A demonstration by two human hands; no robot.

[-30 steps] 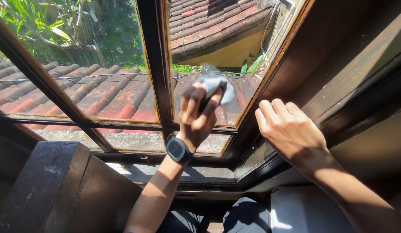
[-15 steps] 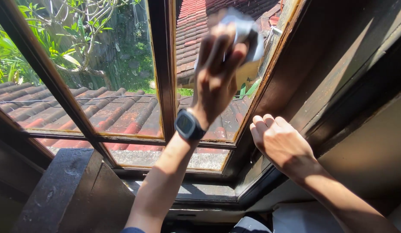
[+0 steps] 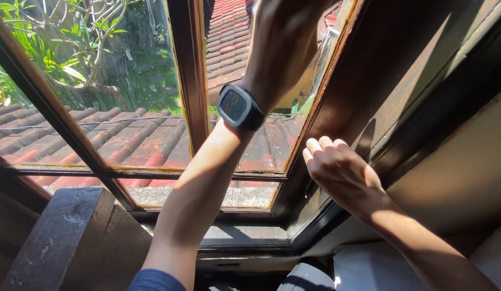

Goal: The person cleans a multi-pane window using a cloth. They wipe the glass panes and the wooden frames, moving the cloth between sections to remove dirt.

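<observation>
While sun falls on the tiled roof point(image 3: 99, 143) outside, my left hand point(image 3: 285, 40) reaches high on the window pane point(image 3: 261, 145), smartwatch point(image 3: 238, 106) on its wrist; whether it clasps anything I cannot tell. My right hand point(image 3: 342, 172) rests, fingers together, against the dark window frame point(image 3: 369, 97).

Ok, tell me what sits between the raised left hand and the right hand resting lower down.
In the head view, the brown wooden window frame runs between the left hand, raised against the glass pane, and the right hand, which rests on the frame's inner side.
</observation>
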